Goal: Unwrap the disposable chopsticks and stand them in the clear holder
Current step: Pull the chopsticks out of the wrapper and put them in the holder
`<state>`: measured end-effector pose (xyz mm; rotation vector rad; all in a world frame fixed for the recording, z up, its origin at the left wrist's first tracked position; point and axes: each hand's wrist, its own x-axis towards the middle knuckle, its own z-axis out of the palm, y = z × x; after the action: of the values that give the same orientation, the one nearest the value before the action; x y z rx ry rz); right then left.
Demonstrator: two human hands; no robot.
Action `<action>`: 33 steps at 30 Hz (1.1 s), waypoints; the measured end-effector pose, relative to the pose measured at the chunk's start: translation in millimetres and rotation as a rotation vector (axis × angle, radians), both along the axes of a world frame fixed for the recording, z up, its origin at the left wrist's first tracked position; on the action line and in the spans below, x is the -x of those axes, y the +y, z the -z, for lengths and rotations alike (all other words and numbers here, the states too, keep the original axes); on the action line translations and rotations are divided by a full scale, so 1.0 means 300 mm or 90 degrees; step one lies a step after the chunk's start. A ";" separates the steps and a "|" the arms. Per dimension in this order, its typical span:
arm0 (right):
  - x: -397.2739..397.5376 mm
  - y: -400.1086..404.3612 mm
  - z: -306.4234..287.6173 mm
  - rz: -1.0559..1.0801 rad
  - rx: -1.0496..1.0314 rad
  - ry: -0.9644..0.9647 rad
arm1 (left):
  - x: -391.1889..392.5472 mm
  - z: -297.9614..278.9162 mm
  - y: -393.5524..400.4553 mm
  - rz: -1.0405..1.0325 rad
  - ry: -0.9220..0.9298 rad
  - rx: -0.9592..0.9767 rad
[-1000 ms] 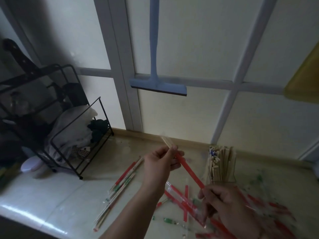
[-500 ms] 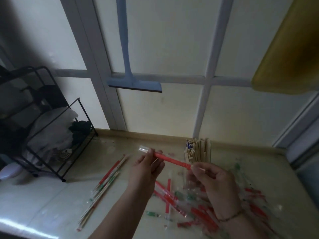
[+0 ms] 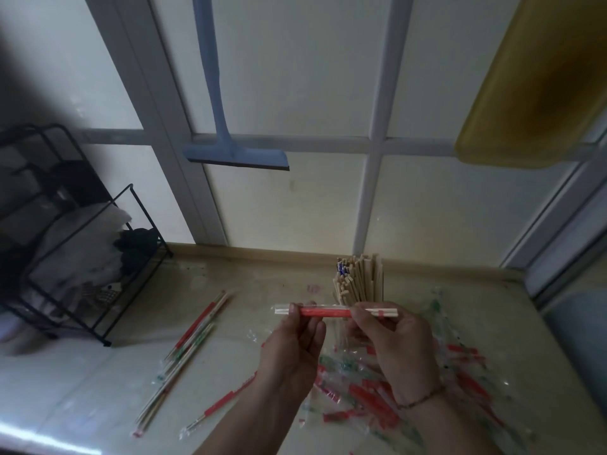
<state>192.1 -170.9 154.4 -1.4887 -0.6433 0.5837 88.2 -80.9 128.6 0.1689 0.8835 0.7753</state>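
A pair of chopsticks in a red and clear wrapper (image 3: 328, 311) lies level in the air between both hands. My left hand (image 3: 295, 339) pinches its left part, and my right hand (image 3: 394, 343) pinches its right part, where bare wood sticks out. Just behind them stands the clear holder (image 3: 359, 284), packed with several upright wooden chopsticks. More wrapped chopsticks (image 3: 190, 343) lie on the counter to the left.
Empty red and green wrappers (image 3: 410, 389) litter the counter at the right. A black wire rack (image 3: 98, 257) with cloths stands at the left. A blue squeegee (image 3: 236, 152) hangs on the window, and a yellow board (image 3: 532, 93) hangs at top right.
The wrapped pair has swung from a slant to level. My right hand rose to the same height as the left. The view has shifted right.
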 end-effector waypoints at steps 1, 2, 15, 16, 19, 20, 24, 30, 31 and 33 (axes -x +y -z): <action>0.001 0.003 0.004 -0.004 0.002 -0.013 | -0.005 -0.002 -0.007 0.003 -0.003 -0.004; 0.002 0.004 0.009 -0.009 0.001 -0.019 | -0.009 -0.003 -0.013 0.006 -0.003 -0.008; -0.039 -0.030 0.114 0.133 -0.094 0.121 | -0.010 0.059 0.037 -0.037 -0.001 -0.005; -0.055 -0.037 0.115 0.155 -0.104 0.128 | -0.002 0.067 0.049 -0.047 0.004 -0.001; -0.149 -0.058 0.110 0.233 -0.158 0.168 | 0.042 0.124 0.110 -0.105 0.059 -0.004; -0.190 -0.068 0.105 0.245 -0.177 0.186 | 0.063 0.156 0.135 -0.118 0.089 -0.011; -0.343 -0.099 0.091 0.274 -0.183 0.142 | 0.141 0.310 0.184 -0.020 0.326 -0.063; -0.483 -0.080 0.113 0.241 -0.162 0.090 | 0.148 0.450 0.173 0.177 0.611 -0.264; -0.496 -0.072 0.118 0.239 -0.156 0.078 | 0.137 0.454 0.174 0.209 0.644 -0.291; -0.510 -0.054 0.117 0.222 -0.144 0.055 | 0.113 0.463 0.182 0.251 0.723 -0.329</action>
<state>345.2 -187.0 119.4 -1.3159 -0.3572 0.2930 54.5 -26.2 -10.2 1.2936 1.6205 0.4770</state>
